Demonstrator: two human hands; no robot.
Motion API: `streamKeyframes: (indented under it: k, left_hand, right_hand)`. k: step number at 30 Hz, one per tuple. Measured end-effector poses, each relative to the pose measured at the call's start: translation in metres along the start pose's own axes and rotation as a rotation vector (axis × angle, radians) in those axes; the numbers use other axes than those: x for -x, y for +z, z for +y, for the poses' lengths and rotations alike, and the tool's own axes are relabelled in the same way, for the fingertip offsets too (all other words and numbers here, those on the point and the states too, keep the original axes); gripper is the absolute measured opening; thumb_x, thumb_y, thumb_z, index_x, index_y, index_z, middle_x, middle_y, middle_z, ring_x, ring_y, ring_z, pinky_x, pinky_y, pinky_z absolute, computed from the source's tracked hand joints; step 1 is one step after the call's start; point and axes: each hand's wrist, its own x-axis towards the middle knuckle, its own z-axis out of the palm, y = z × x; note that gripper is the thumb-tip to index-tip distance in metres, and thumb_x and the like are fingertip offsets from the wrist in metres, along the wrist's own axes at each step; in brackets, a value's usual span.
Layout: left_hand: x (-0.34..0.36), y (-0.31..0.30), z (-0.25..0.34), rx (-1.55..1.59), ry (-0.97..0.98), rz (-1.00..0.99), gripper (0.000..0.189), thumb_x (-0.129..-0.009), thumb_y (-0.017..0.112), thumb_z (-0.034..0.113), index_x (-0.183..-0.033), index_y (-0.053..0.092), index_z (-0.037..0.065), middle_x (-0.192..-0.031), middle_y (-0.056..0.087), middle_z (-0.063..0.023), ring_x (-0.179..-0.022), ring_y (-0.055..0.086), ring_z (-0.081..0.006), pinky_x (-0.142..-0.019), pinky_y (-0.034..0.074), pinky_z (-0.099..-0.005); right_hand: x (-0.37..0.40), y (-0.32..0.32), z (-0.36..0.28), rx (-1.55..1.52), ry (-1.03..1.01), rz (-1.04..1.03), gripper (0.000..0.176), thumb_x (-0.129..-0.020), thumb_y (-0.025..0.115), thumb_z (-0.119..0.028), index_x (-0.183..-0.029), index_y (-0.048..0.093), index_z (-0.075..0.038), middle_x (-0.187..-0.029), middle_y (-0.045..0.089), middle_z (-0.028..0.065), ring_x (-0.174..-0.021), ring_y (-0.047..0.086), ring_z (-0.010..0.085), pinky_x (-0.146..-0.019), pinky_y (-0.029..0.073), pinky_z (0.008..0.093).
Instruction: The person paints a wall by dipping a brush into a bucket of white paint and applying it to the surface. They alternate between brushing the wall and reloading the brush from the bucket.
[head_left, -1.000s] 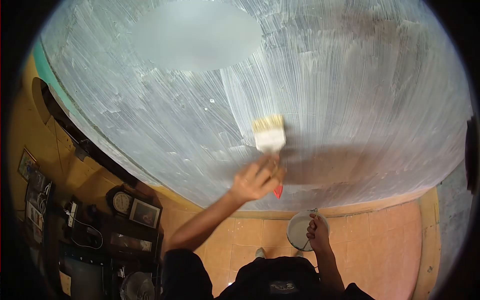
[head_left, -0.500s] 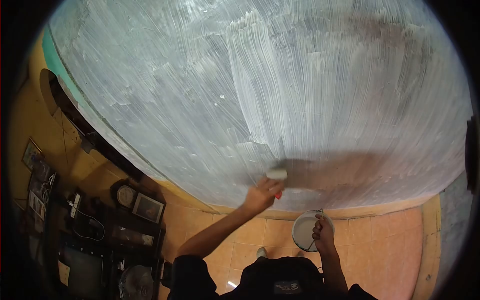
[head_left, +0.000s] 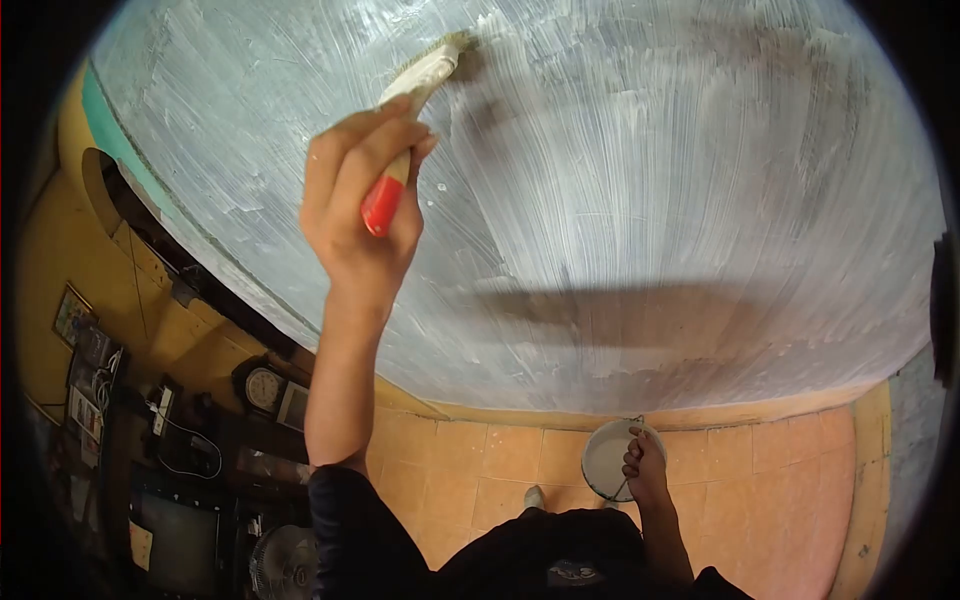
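My left hand (head_left: 365, 195) is raised high against the wall, its fingers wrapped round a paintbrush (head_left: 382, 205) with a red-tipped handle. The brush's bristles, coated in white, meet the grey-blue wall (head_left: 640, 200), which is covered in streaky white strokes. Low on the right, my right hand (head_left: 645, 468) is closed round the wire handle of a bucket (head_left: 605, 455). Pale paint shows inside the bucket, which hangs in front of my body above the tiled floor.
Orange floor tiles (head_left: 450, 465) run along the foot of the wall. To the left stands dark furniture with a clock (head_left: 263, 388), a power strip (head_left: 163, 410), a television (head_left: 175, 540) and a fan (head_left: 285, 565). A dark opening (head_left: 190, 270) cuts the yellow wall beyond.
My left hand has swept the paintbrush from low on the wall up to the upper left. My right hand still holds the bucket in nearly the same place.
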Motion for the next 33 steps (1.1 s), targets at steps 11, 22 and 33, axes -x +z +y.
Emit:
streamKeyframes:
  k: [11, 22, 33]
  left_hand:
    - [0.328, 0.061, 0.109, 0.017, -0.035, -0.505, 0.039, -0.075, 0.076, 0.012, -0.114, 0.068, 0.013, -0.116, 0.064, -0.0083, -0.103, 0.062, -0.0261, -0.073, 0.054, -0.0309]
    - [0.406, 0.060, 0.198, 0.359, -0.407, -0.833, 0.041, -0.072, 0.067, 0.002, -0.112, 0.063, 0.008, -0.122, 0.059, -0.0071, -0.109, 0.058, -0.0274, -0.072, 0.057, -0.0341]
    - [0.116, 0.017, 0.088, 0.120, -0.314, -0.324, 0.028, -0.072, 0.070, -0.009, -0.098, 0.067, 0.001, -0.102, 0.065, -0.0141, -0.095, 0.062, -0.0303, -0.079, 0.051, -0.0368]
  right_hand:
    - [-0.001, -0.013, -0.013, 0.030, 0.017, 0.018, 0.022, -0.103, 0.039, -0.023, -0.116, 0.050, -0.009, -0.067, 0.038, -0.0052, -0.049, 0.030, 0.0034, -0.044, 0.025, 0.0189]
    - [0.001, -0.026, -0.032, 0.063, -0.007, 0.029, 0.022, -0.102, 0.039, -0.022, -0.117, 0.049, -0.008, -0.069, 0.038, -0.0046, -0.051, 0.030, 0.0036, -0.043, 0.024, 0.0192]
    - [-0.001, -0.025, -0.024, 0.007, 0.016, -0.008, 0.021, -0.103, 0.040, -0.023, -0.114, 0.050, -0.009, -0.067, 0.038, -0.0055, -0.049, 0.030, 0.0027, -0.043, 0.024, 0.0185]
